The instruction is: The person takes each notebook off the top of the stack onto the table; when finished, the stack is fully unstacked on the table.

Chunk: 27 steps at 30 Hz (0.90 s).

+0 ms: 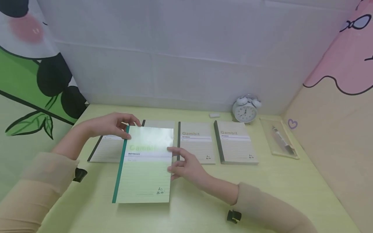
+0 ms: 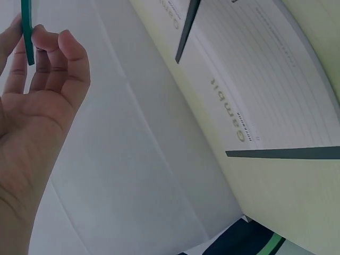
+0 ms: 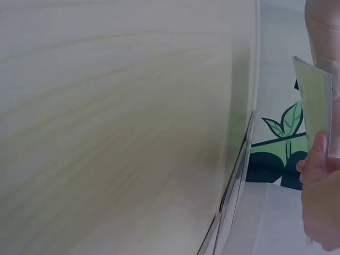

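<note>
A green notebook [image 1: 145, 176] with a darker green spine is held up above the table, tilted, its "Gambit" cover facing me with glare on the upper part. My left hand [image 1: 109, 125] grips its top left corner at the spine. At the right edge, my right hand [image 1: 190, 166] pinches the notebook between thumb and fingers. In the left wrist view the left hand [image 2: 50, 101] has fingers and thumb around the green spine [image 2: 27, 32]. The right wrist view catches the notebook [image 3: 314, 101] nearly edge-on, with the right hand [image 3: 321, 202] below it.
Behind lie pale dark-spined notebooks: one at left [image 1: 106, 150], one partly hidden [image 1: 160, 123], one in the middle [image 1: 198, 147], and a thicker stack [image 1: 237, 145]. An alarm clock [image 1: 245, 110], a white eraser-like block [image 1: 214, 115] and a tray [image 1: 269, 142] holding a pen [image 1: 281, 139] stand further back.
</note>
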Motion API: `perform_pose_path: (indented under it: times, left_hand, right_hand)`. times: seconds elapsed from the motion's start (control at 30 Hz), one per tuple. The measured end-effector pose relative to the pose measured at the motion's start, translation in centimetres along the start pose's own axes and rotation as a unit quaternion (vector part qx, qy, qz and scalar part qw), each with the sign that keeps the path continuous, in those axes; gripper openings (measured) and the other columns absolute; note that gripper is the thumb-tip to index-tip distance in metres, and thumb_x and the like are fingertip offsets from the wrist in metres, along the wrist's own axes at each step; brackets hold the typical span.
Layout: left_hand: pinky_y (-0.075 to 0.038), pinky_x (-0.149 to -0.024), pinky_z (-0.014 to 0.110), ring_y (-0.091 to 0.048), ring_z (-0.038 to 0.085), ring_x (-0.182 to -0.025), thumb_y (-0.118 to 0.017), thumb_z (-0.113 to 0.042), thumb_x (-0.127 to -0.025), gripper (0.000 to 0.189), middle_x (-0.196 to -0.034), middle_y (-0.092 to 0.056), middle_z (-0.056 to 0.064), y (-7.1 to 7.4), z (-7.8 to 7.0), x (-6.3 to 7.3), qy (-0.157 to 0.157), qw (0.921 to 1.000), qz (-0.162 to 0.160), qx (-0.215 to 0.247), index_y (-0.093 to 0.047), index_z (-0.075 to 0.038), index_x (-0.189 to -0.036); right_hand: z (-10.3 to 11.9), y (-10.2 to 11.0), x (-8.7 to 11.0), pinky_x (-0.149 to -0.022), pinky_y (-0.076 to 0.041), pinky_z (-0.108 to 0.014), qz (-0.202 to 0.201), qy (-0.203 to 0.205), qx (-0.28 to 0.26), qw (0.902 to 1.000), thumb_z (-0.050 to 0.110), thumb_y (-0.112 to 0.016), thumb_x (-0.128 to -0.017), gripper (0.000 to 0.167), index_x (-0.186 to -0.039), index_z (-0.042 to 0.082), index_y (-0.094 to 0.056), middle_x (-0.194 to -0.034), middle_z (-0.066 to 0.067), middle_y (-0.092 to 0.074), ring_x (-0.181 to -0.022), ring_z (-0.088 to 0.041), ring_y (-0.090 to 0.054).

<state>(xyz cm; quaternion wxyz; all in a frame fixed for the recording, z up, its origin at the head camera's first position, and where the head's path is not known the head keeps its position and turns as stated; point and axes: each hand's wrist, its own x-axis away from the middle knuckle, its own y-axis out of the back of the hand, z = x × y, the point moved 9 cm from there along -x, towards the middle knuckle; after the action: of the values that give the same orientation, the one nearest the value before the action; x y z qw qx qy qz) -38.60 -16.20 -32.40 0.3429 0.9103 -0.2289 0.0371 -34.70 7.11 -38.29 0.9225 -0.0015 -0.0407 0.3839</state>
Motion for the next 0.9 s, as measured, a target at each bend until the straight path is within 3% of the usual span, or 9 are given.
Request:
perform_pose_path:
  times: [0.27, 0.33, 0.4, 0.47, 0.6, 0.77, 0.9]
  left_hand:
    - [-0.046, -0.078, 0.036, -0.053, 0.026, -0.093, -0.076, -0.028, -0.079, 0.043, -0.112, -0.058, 0.006, -1.9, 4.3, 0.3, 0.03, 0.9993, 0.019, -0.002, -0.059, -0.017, -0.117]
    - [-0.046, -0.078, 0.035, -0.052, 0.026, -0.095, -0.077, -0.028, -0.079, 0.042, -0.11, -0.057, 0.006, -2.5, 5.2, 0.4, 0.031, 0.9992, 0.023, -0.005, -0.06, -0.018, -0.116]
    - [-0.047, -0.077, 0.033, -0.051, 0.026, -0.094, -0.077, -0.028, -0.078, 0.041, -0.107, -0.057, 0.007, -3.0, 5.8, 0.5, 0.031, 0.9991, 0.026, -0.009, -0.061, -0.018, -0.114]
    - [-0.047, -0.075, 0.031, -0.051, 0.025, -0.093, -0.077, -0.027, -0.078, 0.039, -0.104, -0.057, 0.005, -3.2, 6.3, 0.7, 0.03, 0.999, 0.027, -0.018, -0.062, -0.019, -0.113]
    - [-0.046, -0.07, 0.028, -0.05, 0.022, -0.088, -0.077, -0.026, -0.077, 0.037, -0.095, -0.058, 0.004, -3.3, 6.7, 0.9, 0.026, 0.9984, 0.035, -0.035, -0.064, -0.017, -0.11]
    - [-0.042, -0.066, 0.027, -0.05, 0.019, -0.084, -0.078, -0.028, -0.076, 0.033, -0.089, -0.06, 0.001, -3.2, 7.9, 1.2, 0.045, 0.9954, 0.05, -0.068, -0.069, -0.021, -0.108]
    - [-0.042, -0.067, 0.027, -0.05, 0.019, -0.084, -0.078, -0.029, -0.076, 0.031, -0.091, -0.062, -0.001, -3.1, 9.1, 1.6, 0.066, 0.9926, 0.054, -0.086, -0.071, -0.023, -0.106]
  right_hand:
    - [-2.8, -2.2, 0.2, -0.066, -0.057, -0.037, 0.009, -0.017, 0.018, 0.9997, -0.009, -0.066, -0.08, 0.064, -0.136, 0.018, -0.048, -0.123, -0.006, -0.046, -0.075, -0.017, -0.066]
    - [-3.3, -2.6, 0.2, -0.065, -0.057, -0.035, 0.013, -0.01, 0.048, 0.9987, -0.01, -0.068, -0.078, 0.066, -0.136, 0.016, -0.048, -0.123, -0.004, -0.047, -0.073, -0.017, -0.067]
    - [-3.5, -3.0, 0.1, -0.064, -0.056, -0.029, 0.014, 0.012, 0.115, 0.9932, -0.008, -0.071, -0.077, 0.065, -0.134, 0.014, -0.049, -0.122, -0.003, -0.05, -0.075, -0.014, -0.065]
    - [-3.4, -3.3, 0.0, -0.063, -0.053, -0.021, 0.011, 0.041, 0.211, 0.9765, -0.002, -0.074, -0.076, 0.062, -0.132, 0.013, -0.051, -0.12, -0.001, -0.054, -0.078, -0.01, -0.063]
    - [-3.3, -4.0, -0.3, -0.069, -0.045, -0.014, 0.01, 0.071, 0.376, 0.9239, 0.017, -0.078, -0.077, 0.058, -0.13, 0.017, -0.054, -0.112, 0.005, -0.059, -0.085, -0.006, -0.054]
    - [-4.3, -5.5, -0.7, -0.087, -0.044, -0.019, 0.037, 0.069, 0.477, 0.8754, 0.038, -0.075, -0.079, 0.059, -0.132, 0.024, -0.053, -0.121, 0.01, -0.058, -0.105, -0.004, -0.052]
    - [-4.4, -6.8, -1.0, -0.089, -0.044, -0.022, 0.05, 0.086, 0.536, 0.8385, 0.047, -0.073, -0.078, 0.061, -0.131, 0.026, -0.053, -0.125, 0.01, -0.058, -0.111, -0.007, -0.052]
